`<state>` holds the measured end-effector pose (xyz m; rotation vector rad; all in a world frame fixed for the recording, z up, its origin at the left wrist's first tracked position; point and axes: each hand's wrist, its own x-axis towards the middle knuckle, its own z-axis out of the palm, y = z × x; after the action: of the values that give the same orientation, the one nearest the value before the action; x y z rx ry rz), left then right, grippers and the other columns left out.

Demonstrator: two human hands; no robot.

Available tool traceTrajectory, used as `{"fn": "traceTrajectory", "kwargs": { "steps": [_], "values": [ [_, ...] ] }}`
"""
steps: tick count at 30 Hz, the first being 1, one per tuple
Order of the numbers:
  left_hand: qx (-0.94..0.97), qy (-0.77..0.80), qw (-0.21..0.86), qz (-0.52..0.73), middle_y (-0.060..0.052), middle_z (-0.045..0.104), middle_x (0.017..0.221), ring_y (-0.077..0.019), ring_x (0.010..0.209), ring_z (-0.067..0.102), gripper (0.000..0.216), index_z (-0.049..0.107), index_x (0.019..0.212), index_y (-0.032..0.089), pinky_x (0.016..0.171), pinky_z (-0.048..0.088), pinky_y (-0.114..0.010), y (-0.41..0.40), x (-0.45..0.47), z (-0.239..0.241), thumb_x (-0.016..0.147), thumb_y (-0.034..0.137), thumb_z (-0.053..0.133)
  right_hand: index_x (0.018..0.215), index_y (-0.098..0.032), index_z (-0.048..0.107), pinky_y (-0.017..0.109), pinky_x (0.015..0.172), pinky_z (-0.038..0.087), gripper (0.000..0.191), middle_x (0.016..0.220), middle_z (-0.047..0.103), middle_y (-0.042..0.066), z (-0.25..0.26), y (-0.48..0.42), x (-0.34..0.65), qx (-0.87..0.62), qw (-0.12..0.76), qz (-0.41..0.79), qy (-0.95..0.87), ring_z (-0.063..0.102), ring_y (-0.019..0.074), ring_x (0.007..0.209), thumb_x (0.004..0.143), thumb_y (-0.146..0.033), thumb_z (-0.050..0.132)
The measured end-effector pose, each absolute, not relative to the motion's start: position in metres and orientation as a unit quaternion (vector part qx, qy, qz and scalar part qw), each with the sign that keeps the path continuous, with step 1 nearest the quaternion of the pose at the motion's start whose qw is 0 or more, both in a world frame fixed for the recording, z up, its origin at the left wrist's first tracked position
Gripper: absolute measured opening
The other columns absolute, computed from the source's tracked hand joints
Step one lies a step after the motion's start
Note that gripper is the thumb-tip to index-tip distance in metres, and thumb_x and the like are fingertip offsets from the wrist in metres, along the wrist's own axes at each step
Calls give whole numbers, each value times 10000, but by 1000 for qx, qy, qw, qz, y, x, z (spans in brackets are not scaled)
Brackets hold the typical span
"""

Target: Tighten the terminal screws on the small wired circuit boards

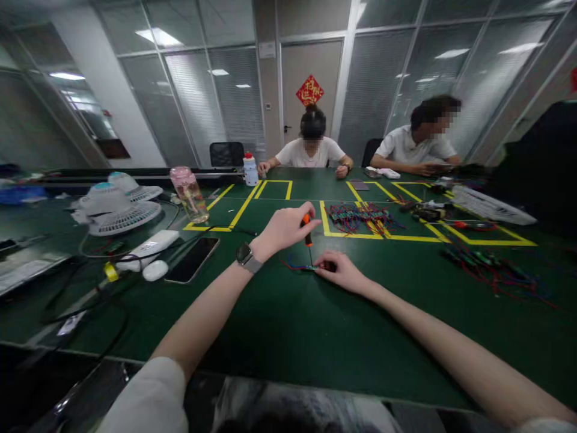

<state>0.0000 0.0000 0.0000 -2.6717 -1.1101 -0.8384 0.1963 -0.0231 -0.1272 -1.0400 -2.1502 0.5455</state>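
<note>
My left hand (pixel 285 227), with a watch on its wrist, is closed round a small screwdriver (pixel 308 231) with an orange and black handle, held upright with its tip down. The tip meets a small wired part (pixel 311 266) lying on the green table (pixel 288 325). My right hand (pixel 340 270) presses down on that part with its fingers pinched on it; red and blue wires stick out to its left.
A pile of red and blue wired parts (pixel 360 216) lies beyond in a yellow-taped box. More wired parts (pixel 491 270) lie at right. A phone (pixel 192 260), white mouse (pixel 155 270), fans (pixel 118 207) and pink bottle (pixel 189 193) stand at left. Two people sit across the table.
</note>
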Motion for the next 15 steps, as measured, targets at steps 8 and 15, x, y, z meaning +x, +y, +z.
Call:
{"fn": "traceTrajectory", "kwargs": {
  "steps": [8,15],
  "values": [
    [-901,-334,61,-269,-27,635,878,-151,767,604,261,574,830,181,679,416,-245,-3,-2,0,931,233,339,846,-165,692,266,634,426,100,737,586,25,-127,-23,196,-403,335,210,-825,549,147,671,794,-218,624],
    [-896,-340,55,-279,-9,638,729,-150,663,596,288,588,894,183,602,386,-236,-5,6,-1,932,410,414,846,-169,694,271,635,428,100,737,592,27,-123,-25,198,-407,333,208,-825,552,149,670,795,-221,625]
  ]
}}
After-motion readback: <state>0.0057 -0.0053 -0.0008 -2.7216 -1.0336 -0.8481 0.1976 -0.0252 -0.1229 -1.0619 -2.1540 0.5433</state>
